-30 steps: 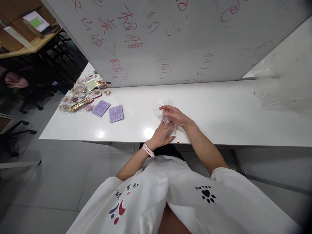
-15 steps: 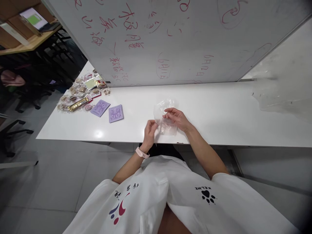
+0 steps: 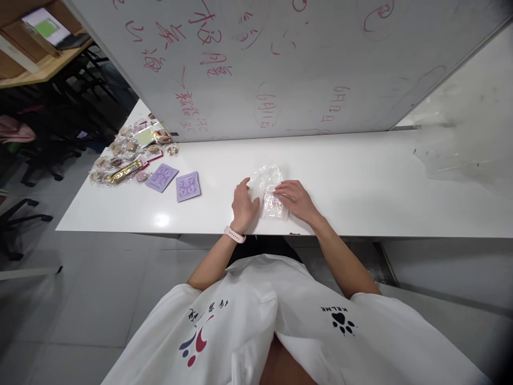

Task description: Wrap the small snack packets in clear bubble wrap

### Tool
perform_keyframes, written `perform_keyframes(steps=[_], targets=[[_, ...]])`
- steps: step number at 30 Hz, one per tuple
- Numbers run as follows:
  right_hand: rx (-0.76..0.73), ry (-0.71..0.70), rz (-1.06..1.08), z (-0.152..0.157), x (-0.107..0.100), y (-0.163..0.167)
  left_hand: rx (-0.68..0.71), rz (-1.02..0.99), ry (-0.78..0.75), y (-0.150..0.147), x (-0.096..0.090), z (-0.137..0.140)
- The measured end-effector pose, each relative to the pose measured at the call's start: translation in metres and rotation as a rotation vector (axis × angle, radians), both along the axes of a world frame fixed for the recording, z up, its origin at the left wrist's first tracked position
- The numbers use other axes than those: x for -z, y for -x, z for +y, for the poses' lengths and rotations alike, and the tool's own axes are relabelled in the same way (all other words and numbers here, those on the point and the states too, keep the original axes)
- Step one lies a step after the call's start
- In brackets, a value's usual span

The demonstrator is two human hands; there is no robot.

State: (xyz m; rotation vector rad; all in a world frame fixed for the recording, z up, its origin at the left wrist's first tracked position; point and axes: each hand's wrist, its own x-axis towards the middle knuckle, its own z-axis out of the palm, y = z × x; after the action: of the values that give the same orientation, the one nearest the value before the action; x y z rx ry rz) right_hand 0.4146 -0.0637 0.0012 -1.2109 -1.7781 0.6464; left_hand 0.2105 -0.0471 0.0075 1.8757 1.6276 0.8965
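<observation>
1. Head view: a clear plastic bag point(image 3: 274, 208) lay creased on the white bench point(image 3: 360, 187), between the two hands, near the front edge.
2. The right hand point(image 3: 297, 201) bent its fingers over the bag's right side, fingertips at the film; whether they pinched it could not be told.
3. The left hand point(image 3: 243, 207) was half open, thumb apart from curled fingers, just beside the bag's left side, apparently holding nothing.
4. With no firm left hold evident, such thin film could probably wrinkle or skid under an uneven drag.
5. A pull bodyward might carry it over the front edge.
6. Two purple square packets point(image 3: 188, 186) and wrapped items point(image 3: 130, 152) toward the left edge sat well apart, so snagging those seemed unlikely.
</observation>
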Motion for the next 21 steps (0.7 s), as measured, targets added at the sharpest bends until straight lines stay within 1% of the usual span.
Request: perform_keyframes(steps=[1, 2, 3, 4, 5, 6, 7, 11, 13, 14, 16, 19, 21], targets=[[-0.027, 0.003, -0.049, 0.0, 0.005, -0.004, 0.049, 0.069, -0.109, -0.001, 0.001, 0.001], [-0.048, 0.008, -0.086, 0.0, 0.009, -0.007, 0.138, 0.121, -0.201, -0.002, 0.002, 0.003], [-0.06, 0.009, -0.113, 0.0, 0.012, -0.009, 0.256, 0.156, -0.262, -0.003, 0.003, 0.005], [-0.065, 0.007, -0.129, 0.0, 0.015, -0.01, 0.377, 0.174, -0.287, -0.004, 0.003, 0.007], [-0.067, 0.002, -0.135, -0.001, 0.017, -0.011, 0.471, 0.18, -0.281, -0.003, 0.004, 0.009], [-0.069, -0.004, -0.132, -0.001, 0.018, -0.011, 0.518, 0.175, -0.254, -0.003, 0.005, 0.01], [-0.066, -0.01, -0.119, -0.003, 0.019, -0.01, 0.514, 0.161, -0.211, -0.002, 0.007, 0.009], [-0.021, -0.023, -0.062, -0.008, 0.023, -0.006, 0.295, 0.043, 0.004, -0.003, 0.01, 0.002], [-0.001, -0.027, -0.081, -0.009, 0.026, -0.005, 0.258, -0.015, 0.084, -0.008, 0.009, -0.001], [-0.001, -0.026, -0.1, -0.008, 0.027, -0.006, 0.269, -0.028, 0.104, -0.012, 0.008, -0.001], [-0.023, -0.009, -0.134, -0.005, 0.029, -0.01, 0.351, -0.001, 0.103, -0.02, 0.007, 0.003], [-0.065, 0.05, -0.171, 0.002, 0.031, -0.017, 0.597, 0.129, 0.057, -0.026, 0.008, 0.019], [-0.068, 0.073, -0.198, 0.003, 0.031, -0.019, 0.753, 0.208, 0.029, -0.023, 0.01, 0.031]])
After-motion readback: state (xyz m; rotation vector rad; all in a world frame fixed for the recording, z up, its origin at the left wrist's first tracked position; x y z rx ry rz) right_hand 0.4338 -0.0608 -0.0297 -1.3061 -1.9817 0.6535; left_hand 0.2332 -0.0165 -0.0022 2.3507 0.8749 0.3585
